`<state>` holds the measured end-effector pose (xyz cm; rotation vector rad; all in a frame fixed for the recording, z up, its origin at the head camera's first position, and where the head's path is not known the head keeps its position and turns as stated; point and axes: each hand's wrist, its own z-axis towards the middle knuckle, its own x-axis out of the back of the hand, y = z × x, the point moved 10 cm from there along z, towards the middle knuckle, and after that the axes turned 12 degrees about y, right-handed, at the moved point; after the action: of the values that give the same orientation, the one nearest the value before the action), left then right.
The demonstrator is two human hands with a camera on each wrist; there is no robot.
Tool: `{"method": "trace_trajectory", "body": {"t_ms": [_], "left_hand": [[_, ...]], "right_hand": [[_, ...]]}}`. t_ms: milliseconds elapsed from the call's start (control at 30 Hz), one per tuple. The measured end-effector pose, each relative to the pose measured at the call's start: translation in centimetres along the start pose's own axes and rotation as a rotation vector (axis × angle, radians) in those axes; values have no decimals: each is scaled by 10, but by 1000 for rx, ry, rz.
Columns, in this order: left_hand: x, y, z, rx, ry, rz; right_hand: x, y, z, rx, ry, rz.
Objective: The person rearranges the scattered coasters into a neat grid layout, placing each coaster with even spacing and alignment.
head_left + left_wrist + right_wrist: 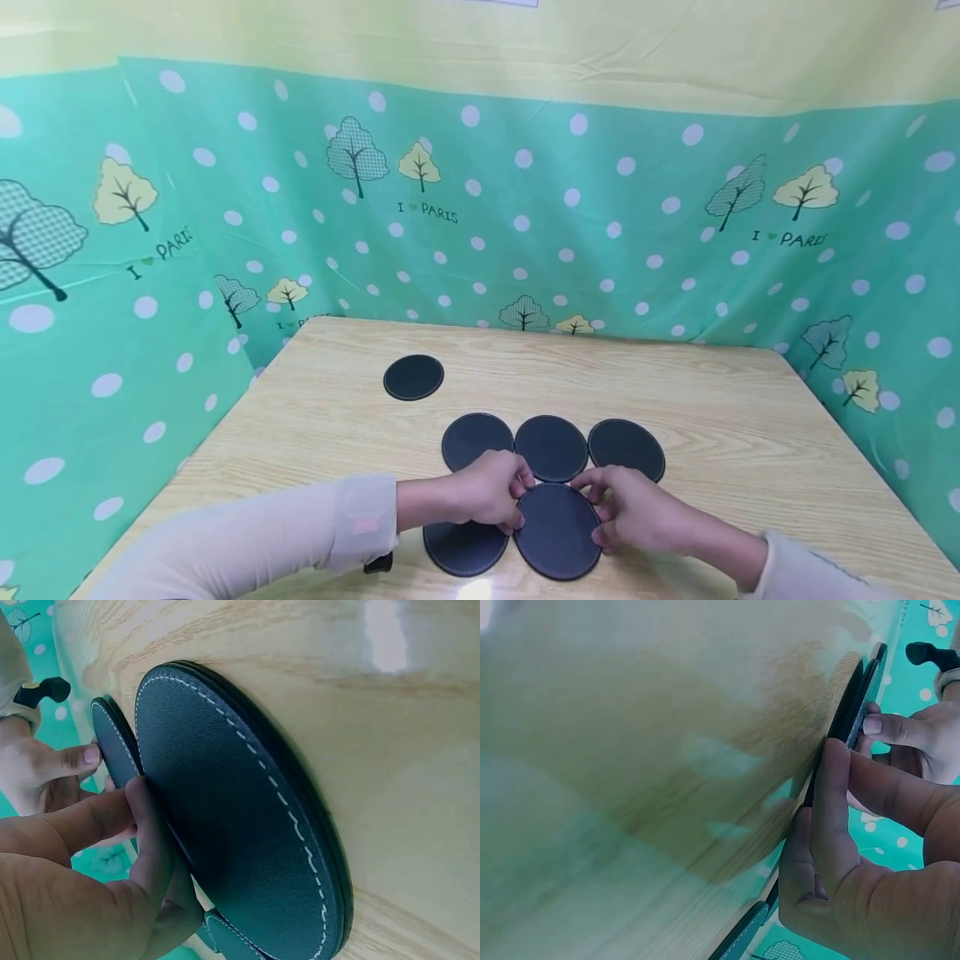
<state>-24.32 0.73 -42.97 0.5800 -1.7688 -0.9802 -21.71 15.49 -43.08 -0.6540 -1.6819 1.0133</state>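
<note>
A round black coaster with a stitched rim (558, 533) is at the front of the table, between both hands. My left hand (483, 487) pinches its left edge with thumb and fingers, while my right hand (637, 508) grips the right edge. Left of it, partly under the left hand, lies another black coaster (465, 552), whose rim looks layered in the left wrist view (225, 802). Behind them, a row holds a left coaster (474, 437), a middle coaster (551, 448) and a right coaster (626, 446), set edge to edge or nearly so. The hands hide parts of the outer two.
One more black coaster (414, 377) lies apart, farther back and to the left. All rest on a light wood-grain table (720, 417). A green patterned curtain (525, 192) hangs along the back and sides of the table.
</note>
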Motion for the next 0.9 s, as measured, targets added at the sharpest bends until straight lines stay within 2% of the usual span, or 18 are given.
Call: {"method": "trace_trajectory", "body": {"t_ms": [233,333,467,667,900], "left_hand": [[2,-2,1,0,1,-23],[3,-4,1,15,-10,-61],[7,-8,2,31,-16,-125],[20,-12,6,36,1,-195],[39,-20,10,51,30,-270]], "right_hand": [[1,-2,1,27,0,-43],[3,-4,4,62,-4,-102],[6,-6,7,83,-22,-116],[11,-15,16,111,-7,-147],[18,-28,36,156,27,-208]]}}
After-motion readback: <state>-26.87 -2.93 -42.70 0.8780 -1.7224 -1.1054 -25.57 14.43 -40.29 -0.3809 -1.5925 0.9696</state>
